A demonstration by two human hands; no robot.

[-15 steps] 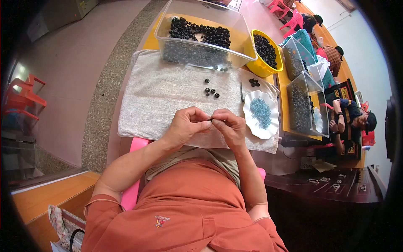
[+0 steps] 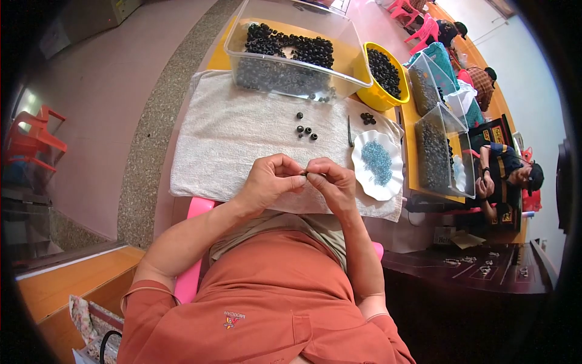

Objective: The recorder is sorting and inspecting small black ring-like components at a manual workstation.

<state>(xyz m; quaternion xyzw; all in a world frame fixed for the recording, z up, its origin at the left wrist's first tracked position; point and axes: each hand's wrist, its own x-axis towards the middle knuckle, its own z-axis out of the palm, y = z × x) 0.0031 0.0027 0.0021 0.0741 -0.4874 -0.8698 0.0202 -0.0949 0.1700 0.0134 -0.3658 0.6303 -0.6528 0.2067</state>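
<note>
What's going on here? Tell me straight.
A person pinches a small dark piece between the fingertips of the left hand and right hand, above a pale towel. A few loose black pieces lie beyond the hands. A white scalloped dish of blue beads sits to the right; a clear bin and yellow tub hold more black pieces.

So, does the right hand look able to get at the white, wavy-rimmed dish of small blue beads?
Probably yes: nothing stands between the right hand and the dish, though that hand's grip holds a small dark piece.
</note>
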